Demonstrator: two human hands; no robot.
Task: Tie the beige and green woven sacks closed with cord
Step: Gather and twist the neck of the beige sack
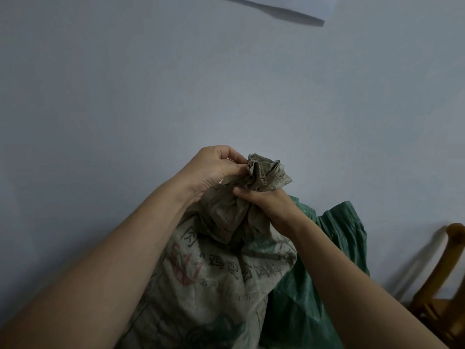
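Observation:
The beige woven sack (214, 278), printed with dark and red characters, stands upright in front of me. Its mouth is bunched into a ruffled neck (264, 173). My right hand (269, 205) is clenched around the neck just below the ruffle. At the ruffle's left edge, the fingers of my left hand (214, 167) pinch the fabric. The green woven sack (327, 260) stands behind and to the right of the beige one, partly hidden by my right forearm. I see no cord.
A pale blue-grey wall (176, 84) fills the background. A wooden chair (442, 285) stands at the lower right edge, close to the green sack. A dark strip (276, 11) runs across the wall near the top.

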